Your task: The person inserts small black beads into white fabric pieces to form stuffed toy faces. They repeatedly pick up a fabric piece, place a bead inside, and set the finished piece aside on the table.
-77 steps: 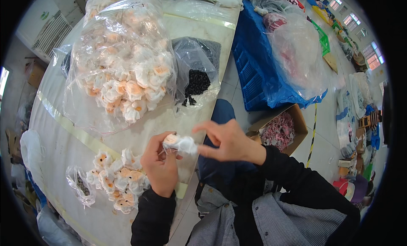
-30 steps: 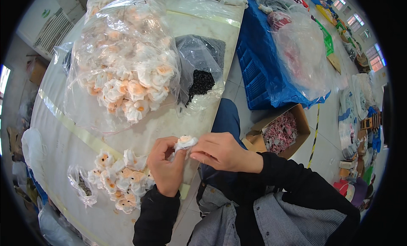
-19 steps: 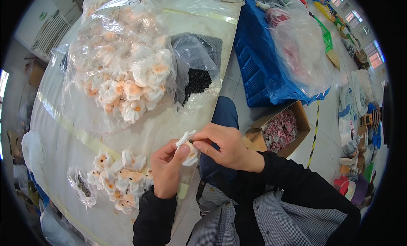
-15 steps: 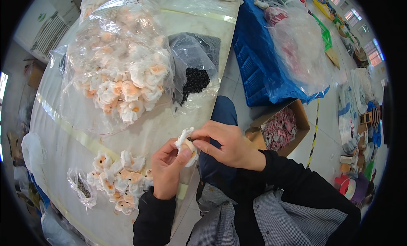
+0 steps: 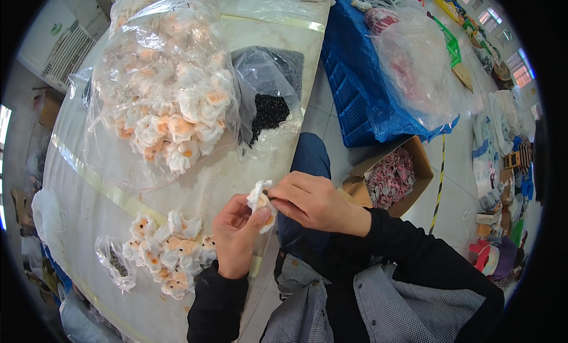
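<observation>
My left hand grips a small white-and-peach plush piece between thumb and fingers, just past the table's edge. Against its right side my right hand is closed in a pinch, with a small black plastic eye showing at the fingertips. Left of my hands lies a loose heap of similar plush pieces, many with black dots on them. A small clear bag of dark little parts sits beside that heap. Farther off, an open plastic bag holds many black eyes.
A large clear bag of plush pieces covers much of the far table. On the floor to the right stand a blue crate with plastic-wrapped goods and a cardboard box of pink and grey scraps.
My right fingers have closed in on the plush piece, so less of the black eye shows. My left hand still grips the piece in nearly the same place.
</observation>
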Demonstrator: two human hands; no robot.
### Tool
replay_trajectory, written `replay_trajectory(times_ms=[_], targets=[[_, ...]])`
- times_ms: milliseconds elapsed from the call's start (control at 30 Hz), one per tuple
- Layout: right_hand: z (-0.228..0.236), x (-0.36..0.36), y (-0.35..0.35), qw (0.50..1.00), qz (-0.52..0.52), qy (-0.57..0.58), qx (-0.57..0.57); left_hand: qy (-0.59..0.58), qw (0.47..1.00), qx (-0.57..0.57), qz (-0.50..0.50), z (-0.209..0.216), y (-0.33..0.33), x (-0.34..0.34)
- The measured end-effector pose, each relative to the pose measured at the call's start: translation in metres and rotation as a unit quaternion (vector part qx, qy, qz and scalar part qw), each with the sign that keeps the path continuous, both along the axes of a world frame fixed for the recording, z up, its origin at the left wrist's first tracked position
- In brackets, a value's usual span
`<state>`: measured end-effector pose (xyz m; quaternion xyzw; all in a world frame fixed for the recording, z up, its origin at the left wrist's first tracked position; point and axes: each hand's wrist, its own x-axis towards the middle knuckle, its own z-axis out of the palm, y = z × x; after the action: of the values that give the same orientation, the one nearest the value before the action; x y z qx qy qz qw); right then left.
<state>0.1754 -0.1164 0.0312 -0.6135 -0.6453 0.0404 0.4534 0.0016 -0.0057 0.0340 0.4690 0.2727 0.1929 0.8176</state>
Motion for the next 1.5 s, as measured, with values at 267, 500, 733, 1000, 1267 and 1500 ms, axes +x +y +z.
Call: replay_trajectory(times_ms=[267,500,733,1000,1267,1500], targets=[[0.002,0.003,-0.002,0.999,0.016,-0.041,0.023,0.012,1.000,0.023,-0.001,0.005,-0.002,-0.001],[0.003,0.006,-0.002,0.998,0.029,-0.046,0.027,0.016,0.999,-0.023,-0.031,0.013,-0.001,0.001],[0.007,0.005,-0.008,0.998,0.003,-0.060,0.004,0.000,1.000,-0.022,-0.010,0.010,-0.006,0.002],[0.009,-0.007,-0.009,0.996,0.014,0.081,0.038,0.004,1.000,0.026,0.007,0.008,-0.002,0.001],[0.017,-0.013,-0.012,0.987,-0.023,0.152,0.037,-0.024,1.000,0.004,0.016,0.019,-0.008,-0.002],[0.023,-0.021,-0.020,0.982,-0.016,0.187,0.016,-0.005,0.999,0.039,0.023,0.019,-0.009,-0.001]])
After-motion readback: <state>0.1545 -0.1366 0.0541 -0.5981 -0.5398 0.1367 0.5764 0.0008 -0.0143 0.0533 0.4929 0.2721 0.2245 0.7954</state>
